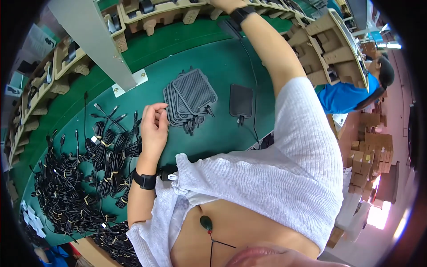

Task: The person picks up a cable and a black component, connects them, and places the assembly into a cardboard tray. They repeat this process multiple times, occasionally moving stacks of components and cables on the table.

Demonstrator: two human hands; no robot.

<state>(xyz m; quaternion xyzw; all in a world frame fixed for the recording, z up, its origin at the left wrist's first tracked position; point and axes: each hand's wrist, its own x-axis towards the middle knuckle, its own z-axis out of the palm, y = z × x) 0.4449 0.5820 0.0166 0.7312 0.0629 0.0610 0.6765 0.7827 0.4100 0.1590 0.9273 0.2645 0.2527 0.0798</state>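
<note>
My left hand (154, 127) is beside a stack of flat black panels (194, 91) with perforated faces and short cable stubs. Its fingers are loosely curled, thumb apart from them, and nothing shows in them. The fingertips come close to the stack's left edge; whether they touch it I cannot tell. My right arm stretches far forward, and my right hand (227, 4) is at a row of tan moulded pulp trays (164, 12). The picture's top edge cuts off its fingers. A single black panel (240, 100) lies flat on the green table (213, 138), right of the stack.
Bundled black cables (75, 187) with pale ties heap on the left. A grey metal post (100, 40) is bolted to the table. Stacked pulp trays (333, 46) stand at the right, near a person in blue (340, 98). A thin cord (254, 71) runs below my right wrist.
</note>
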